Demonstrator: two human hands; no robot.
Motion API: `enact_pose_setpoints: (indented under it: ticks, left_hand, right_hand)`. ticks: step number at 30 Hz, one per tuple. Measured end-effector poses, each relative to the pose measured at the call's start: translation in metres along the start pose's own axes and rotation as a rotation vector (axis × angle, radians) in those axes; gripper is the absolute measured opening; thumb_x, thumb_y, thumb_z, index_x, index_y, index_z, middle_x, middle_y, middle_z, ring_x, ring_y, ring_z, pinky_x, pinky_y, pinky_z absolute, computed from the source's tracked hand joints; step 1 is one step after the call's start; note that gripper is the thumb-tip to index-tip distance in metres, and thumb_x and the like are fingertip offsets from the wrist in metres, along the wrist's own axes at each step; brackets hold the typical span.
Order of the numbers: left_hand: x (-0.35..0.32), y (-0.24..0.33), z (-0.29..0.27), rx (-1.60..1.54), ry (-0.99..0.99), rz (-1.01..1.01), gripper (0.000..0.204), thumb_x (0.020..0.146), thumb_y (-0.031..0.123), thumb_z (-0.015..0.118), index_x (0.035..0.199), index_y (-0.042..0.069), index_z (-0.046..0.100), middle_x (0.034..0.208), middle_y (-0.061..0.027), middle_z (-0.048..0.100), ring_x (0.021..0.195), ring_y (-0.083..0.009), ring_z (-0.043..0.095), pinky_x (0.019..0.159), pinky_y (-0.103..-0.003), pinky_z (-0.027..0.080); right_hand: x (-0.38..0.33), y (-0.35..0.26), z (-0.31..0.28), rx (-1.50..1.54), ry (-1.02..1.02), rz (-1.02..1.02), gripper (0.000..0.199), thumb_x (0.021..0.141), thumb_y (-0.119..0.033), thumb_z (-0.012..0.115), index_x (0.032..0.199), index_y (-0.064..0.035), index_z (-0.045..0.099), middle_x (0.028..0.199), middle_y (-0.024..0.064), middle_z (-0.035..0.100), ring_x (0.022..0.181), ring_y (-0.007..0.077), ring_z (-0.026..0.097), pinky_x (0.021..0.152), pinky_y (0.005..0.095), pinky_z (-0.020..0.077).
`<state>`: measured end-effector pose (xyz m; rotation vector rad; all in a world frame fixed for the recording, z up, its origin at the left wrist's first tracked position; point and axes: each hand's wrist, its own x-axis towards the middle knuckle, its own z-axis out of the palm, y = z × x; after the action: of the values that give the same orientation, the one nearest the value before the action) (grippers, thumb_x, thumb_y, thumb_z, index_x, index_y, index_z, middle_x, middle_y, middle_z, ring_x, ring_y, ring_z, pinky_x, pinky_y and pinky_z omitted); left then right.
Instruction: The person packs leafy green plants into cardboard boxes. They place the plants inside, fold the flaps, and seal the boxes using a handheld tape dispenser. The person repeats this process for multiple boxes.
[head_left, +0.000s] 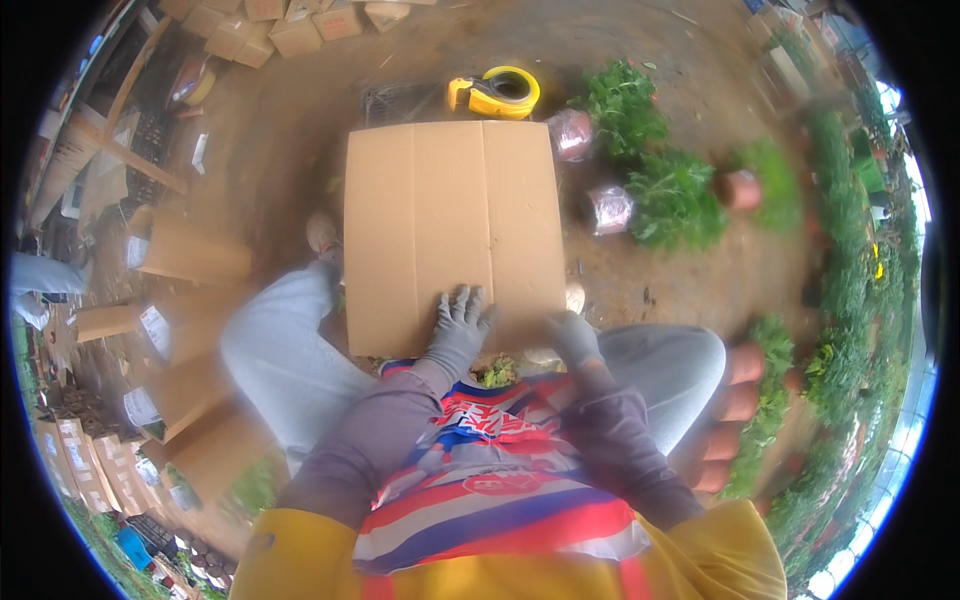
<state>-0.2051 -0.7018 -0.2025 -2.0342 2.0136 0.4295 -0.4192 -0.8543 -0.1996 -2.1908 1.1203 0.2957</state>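
Observation:
A flat sheet of brown cardboard with two crease lines lies in front of me, between my knees. My gloved left hand rests on its near part with the fingers stretched out. At the near right corner of the cardboard is my gloved right hand, smeared by motion; I cannot make out its fingers or whether it grips the edge. Beyond the far edge stands a yellow tape dispenser. Two potted plants with their pots in clear wrap, a nearer wrapped pot and a farther wrapped pot, lie on their sides to the right.
Another plant lies tipped by its terracotta pot. More terracotta pots line up beyond my right knee. Tall cardboard boxes stand at my left, with more boxes at the back. Dense greenery runs along the right.

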Motion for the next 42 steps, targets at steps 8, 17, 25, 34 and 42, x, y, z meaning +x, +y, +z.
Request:
enact_pose_setpoints:
  ticks: [8,17,25,34,42]
  left_hand:
    - [-0.008,-0.056,0.001,-0.007,0.271,0.034,0.047,0.090,0.017,0.052,0.137,0.015,0.053,0.147,-0.0171,0.047,0.138,-0.0366,0.042,0.113,-0.052,0.033]
    - [0.016,-0.101,-0.051,-0.786,0.045,-0.167,0.061,0.062,0.037,0.092,0.112,0.006,0.074,0.105,-0.0176,0.073,0.099,-0.0316,0.070,0.089,-0.040,0.055]
    - [0.040,-0.109,-0.037,-0.901,-0.241,-0.270,0.048,0.052,0.029,0.097,0.087,0.005,0.076,0.087,-0.0128,0.075,0.077,-0.0273,0.071,0.070,-0.039,0.055]
    - [0.027,-0.099,-0.024,-0.669,-0.015,-0.186,0.020,0.057,0.019,0.085,0.063,0.011,0.068,0.068,-0.0109,0.065,0.064,-0.0307,0.063,0.059,-0.042,0.049]
    - [0.030,-0.099,-0.034,-0.649,-0.053,-0.115,0.026,0.051,0.027,0.088,0.060,0.014,0.067,0.064,-0.0073,0.062,0.064,-0.0301,0.062,0.060,-0.043,0.048]
  right_hand:
    - [0.017,-0.016,0.004,0.327,0.185,-0.103,0.029,0.093,-0.025,0.062,0.095,0.0022,0.071,0.077,0.0086,0.068,0.067,0.0161,0.065,0.061,0.0299,0.0498]
    - [0.053,0.002,-0.011,0.762,0.366,-0.136,0.025,0.093,-0.028,0.065,0.085,-0.0045,0.070,0.061,-0.0010,0.051,0.046,0.0115,0.046,0.044,0.0300,0.0368]
    - [0.116,0.007,-0.102,1.366,0.559,0.238,0.046,0.092,-0.052,0.057,0.109,-0.0102,0.062,0.083,0.0029,0.050,0.073,0.0216,0.050,0.063,0.0403,0.0339]
    - [0.265,0.171,-0.086,2.257,0.381,0.549,0.091,0.083,-0.082,0.042,0.144,-0.0147,0.044,0.141,0.0098,0.044,0.127,0.0340,0.040,0.106,0.0603,0.0206]
    - [0.311,0.207,-0.065,2.493,0.399,0.531,0.075,0.092,-0.070,0.045,0.143,-0.0155,0.050,0.146,0.0105,0.051,0.129,0.0352,0.049,0.110,0.0561,0.0379]
